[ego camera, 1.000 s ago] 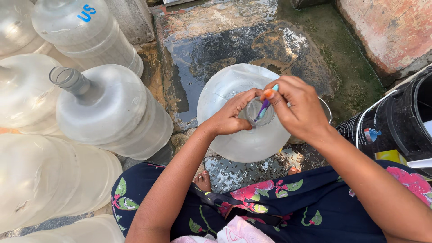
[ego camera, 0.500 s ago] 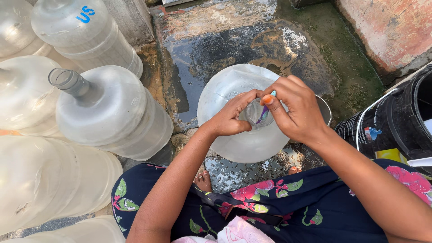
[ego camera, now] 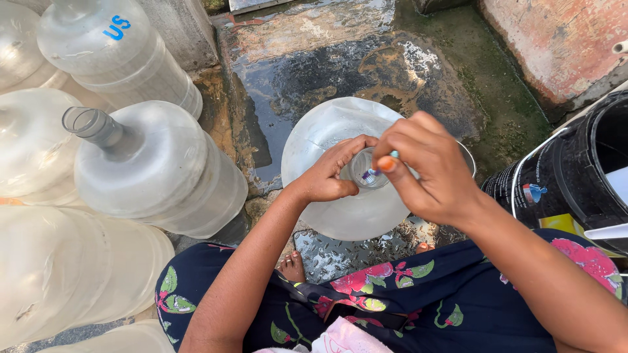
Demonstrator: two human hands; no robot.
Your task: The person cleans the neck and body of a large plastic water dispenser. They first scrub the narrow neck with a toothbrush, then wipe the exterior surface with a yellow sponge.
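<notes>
Head view: left hand [ego camera: 330,175] grips the water jug [ego camera: 340,196] neck; right hand [ego camera: 428,167] pinches a small brush [ego camera: 378,171] inside it (wet plastic, probably slippery, bulky).

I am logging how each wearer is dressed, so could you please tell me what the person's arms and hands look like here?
Both forearms are bare, with no sleeves in view and no gloves. The left hand and the right hand show no rings or watch. The fingers are bare too. Below the arms lies a dark navy garment printed with pink flowers and green leaves.
</notes>
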